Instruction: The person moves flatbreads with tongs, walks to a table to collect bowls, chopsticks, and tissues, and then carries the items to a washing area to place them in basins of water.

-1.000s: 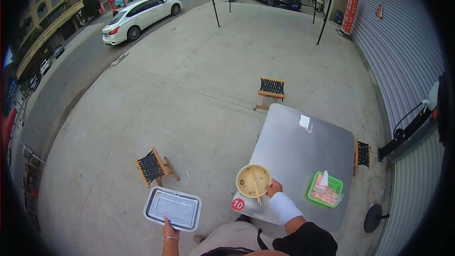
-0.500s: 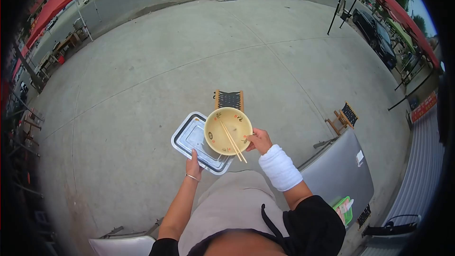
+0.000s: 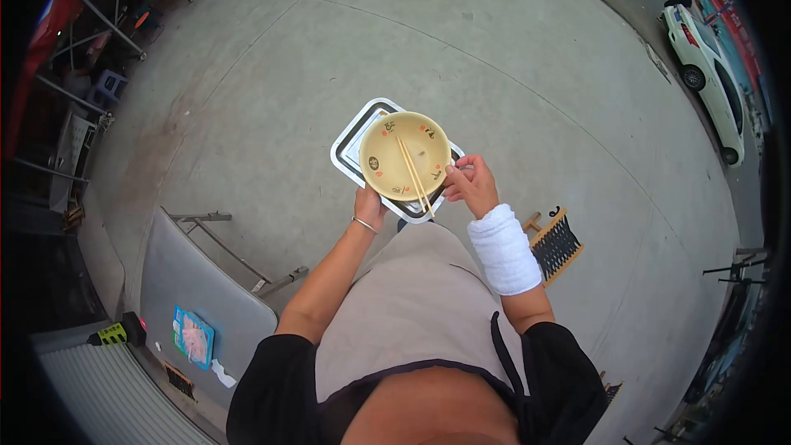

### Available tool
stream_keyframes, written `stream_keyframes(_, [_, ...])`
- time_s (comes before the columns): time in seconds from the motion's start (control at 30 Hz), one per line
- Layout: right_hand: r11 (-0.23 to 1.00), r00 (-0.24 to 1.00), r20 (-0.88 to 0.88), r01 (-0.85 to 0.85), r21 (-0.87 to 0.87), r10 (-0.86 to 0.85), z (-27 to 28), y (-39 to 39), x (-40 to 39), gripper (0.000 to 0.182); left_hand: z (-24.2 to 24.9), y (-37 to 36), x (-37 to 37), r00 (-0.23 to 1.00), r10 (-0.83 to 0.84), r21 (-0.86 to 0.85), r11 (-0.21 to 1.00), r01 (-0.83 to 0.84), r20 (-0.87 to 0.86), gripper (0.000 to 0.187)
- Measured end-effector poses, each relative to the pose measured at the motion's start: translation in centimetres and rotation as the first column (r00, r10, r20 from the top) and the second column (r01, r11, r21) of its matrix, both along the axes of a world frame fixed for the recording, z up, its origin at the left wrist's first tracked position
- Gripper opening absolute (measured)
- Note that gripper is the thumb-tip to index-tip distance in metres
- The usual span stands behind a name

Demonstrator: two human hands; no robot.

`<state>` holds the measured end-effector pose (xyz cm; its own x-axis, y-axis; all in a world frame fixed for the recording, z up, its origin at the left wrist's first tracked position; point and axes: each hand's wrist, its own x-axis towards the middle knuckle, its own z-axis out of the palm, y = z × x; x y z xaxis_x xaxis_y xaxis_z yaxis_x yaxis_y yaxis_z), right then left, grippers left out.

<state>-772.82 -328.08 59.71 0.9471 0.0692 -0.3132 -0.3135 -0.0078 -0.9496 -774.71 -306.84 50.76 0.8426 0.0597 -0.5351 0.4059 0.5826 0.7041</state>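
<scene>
A rectangular metal tray [image 3: 343,151] with a dark band round its rim is in my left hand [image 3: 371,205], held by its near left side. Over the tray is a round yellow bowl [image 3: 387,166] with small dark and red printed marks inside; whether it rests on the tray is hard to tell. A pair of chopsticks [image 3: 414,173] lies in the bowl, their ends sticking out past the near rim. My right hand [image 3: 473,187] grips the bowl's right rim, thumb on top and fingers curled at the side. A white towel [image 3: 504,251] wraps my right wrist.
A grey folding table [image 3: 185,280] stands at left, bearing a blue-edged basket [image 3: 194,336] with pale paper. A woven folding stool [image 3: 556,247] sits at right on the concrete. A white car [image 3: 707,74] is at far right, and metal frames [image 3: 124,29] stand upper left.
My view has swung to the left, so the car has shifted to the right side. The bowl now covers more of the tray. Both hands keep their holds.
</scene>
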Motion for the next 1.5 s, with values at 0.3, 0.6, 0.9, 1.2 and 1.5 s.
stream_keyframes(0.3, [0.718,0.733,0.071,-0.636,-0.284,0.677,5.8,25.1,21.3,0.033,0.4,21.0,16.2,0.838,0.541,-0.008,0.840,-0.542,0.064,0.050])
stream_keyframes(0.6, [0.650,0.656,0.027,-0.741,-0.170,0.754,4.6,43.7,44.2,0.017,1.5,38.1,37.0,0.840,0.540,0.059,0.841,-0.538,-0.050,0.045])
stream_keyframes(0.9, [0.677,0.691,0.089,-0.722,0.146,0.717,10.6,57.0,74.5,0.027,5.3,54.0,65.3,0.779,0.627,-0.081,0.776,-0.626,-0.006,0.044])
stream_keyframes(1.2, [0.596,0.666,0.170,-0.733,0.326,0.726,18.3,71.3,108.0,0.020,11.5,70.7,84.6,0.504,0.856,-0.075,0.513,-0.855,0.115,0.038])
stream_keyframes(1.5, [0.761,0.856,0.008,-0.464,0.454,0.518,7.5,78.7,139.9,0.020,12.1,86.7,103.5,0.347,0.931,0.038,0.345,-0.938,0.118,0.039])
